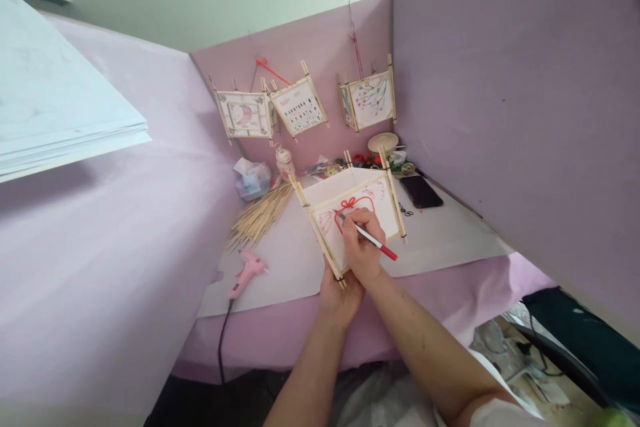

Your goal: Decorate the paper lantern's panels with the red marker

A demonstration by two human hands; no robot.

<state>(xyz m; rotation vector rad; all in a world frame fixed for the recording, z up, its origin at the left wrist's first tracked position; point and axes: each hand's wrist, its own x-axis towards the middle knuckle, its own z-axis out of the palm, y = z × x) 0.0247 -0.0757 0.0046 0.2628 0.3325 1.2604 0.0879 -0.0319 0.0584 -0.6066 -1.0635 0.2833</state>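
Left hand [341, 293] seemingly cups a lantern [350, 191]; right hand [363, 252] slants a pen [373, 239].

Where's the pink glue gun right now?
In the head view, the pink glue gun lies on the white sheet, left of the left hand and just below the bundle of wooden sticks.

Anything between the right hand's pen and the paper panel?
Nothing visible. The right hand holds the pen, tip at the panel; contact is unclear. The left hand supports the frame from below, clear of the tip.
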